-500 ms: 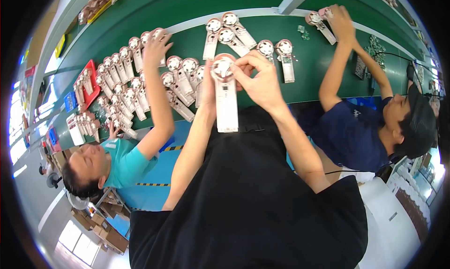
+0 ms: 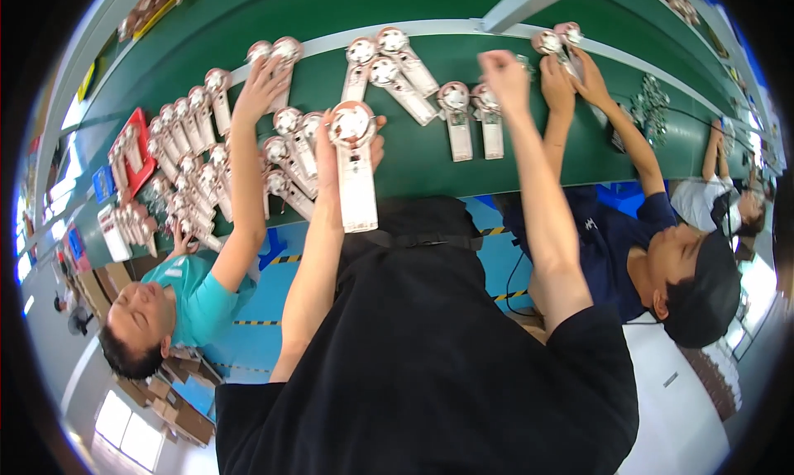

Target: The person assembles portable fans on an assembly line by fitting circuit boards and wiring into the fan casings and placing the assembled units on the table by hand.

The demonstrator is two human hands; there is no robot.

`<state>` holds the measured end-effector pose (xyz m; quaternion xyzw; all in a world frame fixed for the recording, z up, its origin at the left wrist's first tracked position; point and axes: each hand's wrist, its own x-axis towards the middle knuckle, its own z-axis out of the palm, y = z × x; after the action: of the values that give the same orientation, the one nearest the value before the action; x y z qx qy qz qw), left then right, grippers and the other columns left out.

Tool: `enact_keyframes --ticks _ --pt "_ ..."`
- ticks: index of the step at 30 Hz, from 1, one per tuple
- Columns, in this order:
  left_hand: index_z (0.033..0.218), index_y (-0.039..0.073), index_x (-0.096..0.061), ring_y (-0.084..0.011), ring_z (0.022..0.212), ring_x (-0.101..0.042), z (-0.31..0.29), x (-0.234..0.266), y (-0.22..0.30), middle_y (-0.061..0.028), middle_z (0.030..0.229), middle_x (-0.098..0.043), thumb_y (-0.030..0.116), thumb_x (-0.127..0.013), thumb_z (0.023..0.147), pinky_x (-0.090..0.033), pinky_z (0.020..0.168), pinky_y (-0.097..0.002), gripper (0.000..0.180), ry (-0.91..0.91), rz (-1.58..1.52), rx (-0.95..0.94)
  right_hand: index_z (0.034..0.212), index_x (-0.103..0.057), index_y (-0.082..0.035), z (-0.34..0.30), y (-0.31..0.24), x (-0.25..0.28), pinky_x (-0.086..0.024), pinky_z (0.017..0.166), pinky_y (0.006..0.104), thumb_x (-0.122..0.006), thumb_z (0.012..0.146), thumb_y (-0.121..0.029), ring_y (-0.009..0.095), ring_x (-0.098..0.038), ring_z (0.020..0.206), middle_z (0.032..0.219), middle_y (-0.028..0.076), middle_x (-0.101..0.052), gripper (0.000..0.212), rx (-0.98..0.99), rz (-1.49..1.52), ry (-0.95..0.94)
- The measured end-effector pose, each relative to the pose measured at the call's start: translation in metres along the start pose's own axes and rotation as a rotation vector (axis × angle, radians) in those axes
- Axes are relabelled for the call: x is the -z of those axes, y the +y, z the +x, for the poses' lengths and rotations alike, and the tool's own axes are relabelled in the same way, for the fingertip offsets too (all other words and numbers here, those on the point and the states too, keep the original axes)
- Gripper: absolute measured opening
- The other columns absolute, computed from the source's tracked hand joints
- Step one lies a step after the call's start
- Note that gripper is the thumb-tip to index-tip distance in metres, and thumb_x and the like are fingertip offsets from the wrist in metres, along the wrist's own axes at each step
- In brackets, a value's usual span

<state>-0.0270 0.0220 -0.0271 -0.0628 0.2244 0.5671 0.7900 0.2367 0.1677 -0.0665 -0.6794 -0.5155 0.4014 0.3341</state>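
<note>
The left hand (image 2: 351,148) alone grasps the white handheld fan (image 2: 356,173) just above the green conveyor (image 2: 430,157), so the long body could tip or slip from that one-handed hold. Half a second ago the right hand (image 2: 506,71) pinched its round head; now it reaches, loosely curled and empty, toward the far fans (image 2: 471,115), where it might knock one.

The scene is evenly and brightly lit; straight edges are bent strongly toward the dark circular rim, and slight blur is seen there
</note>
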Motion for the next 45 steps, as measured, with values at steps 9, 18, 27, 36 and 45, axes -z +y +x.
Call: enact_keyframes --ticks 9,18,27,36,45 --pt "0.108 0.001 -0.059 -0.013 0.053 -0.042 0.004 -0.014 0.005 -0.0125 0.089 -0.063 0.057 -0.032 0.099 -0.033 0.042 -0.0254 0.063 0.183 0.1 -0.019 0.129 -0.042 -0.008 0.099 0.088 0.035 -0.054 0.084 0.0489 -0.065 0.082 -0.016 0.043 -0.061 0.106 0.129 0.026 -0.045 0.053 -0.026 -1.216 -0.163" --pt "0.105 0.007 -0.061 -0.0137 0.058 -0.059 0.005 -0.014 0.008 -0.0096 0.086 -0.068 0.054 -0.032 0.1 -0.048 0.051 -0.0262 0.055 0.155 0.126 0.006 0.108 -0.048 0.001 0.068 0.037 0.022 -0.055 0.07 0.0452 -0.063 0.084 -0.018 0.036 -0.068 0.083 0.096 0.022 -0.062 0.034 0.266 -0.705 0.025" --pt "0.113 0.011 -0.059 -0.0147 0.08 -0.065 0.003 -0.014 -0.006 -0.0079 0.096 -0.069 0.053 -0.035 0.1 -0.052 0.067 -0.031 0.05 0.239 0.255 -0.134 0.113 -0.052 -0.003 -0.109 -0.07 -0.025 -0.049 0.076 0.0361 -0.053 0.084 -0.006 0.02 -0.058 0.08 0.098 0.009 -0.056 0.029 -0.261 0.999 -0.706" --pt "0.113 0.01 -0.057 -0.0123 0.093 -0.062 -0.012 -0.03 -0.022 -0.001 0.099 -0.065 0.045 -0.04 0.101 -0.047 0.086 -0.0307 0.04 0.37 0.416 -0.368 0.089 -0.073 -0.001 -0.16 -0.107 -0.054 -0.032 0.051 0.0238 -0.074 0.081 -0.017 0.003 -0.041 0.057 0.061 -0.004 -0.047 0.017 0.095 0.091 -0.37" --pt "0.115 0.014 -0.052 -0.006 0.085 -0.057 -0.027 -0.028 -0.022 0.0021 0.097 -0.06 0.047 -0.043 0.1 -0.043 0.068 -0.0226 0.037 0.376 0.506 -0.412 0.089 -0.072 -0.002 -0.182 -0.113 -0.062 -0.033 0.049 0.0257 -0.074 0.08 -0.018 0.005 -0.043 0.054 0.057 -0.003 -0.047 0.019 0.014 0.1 -0.264"
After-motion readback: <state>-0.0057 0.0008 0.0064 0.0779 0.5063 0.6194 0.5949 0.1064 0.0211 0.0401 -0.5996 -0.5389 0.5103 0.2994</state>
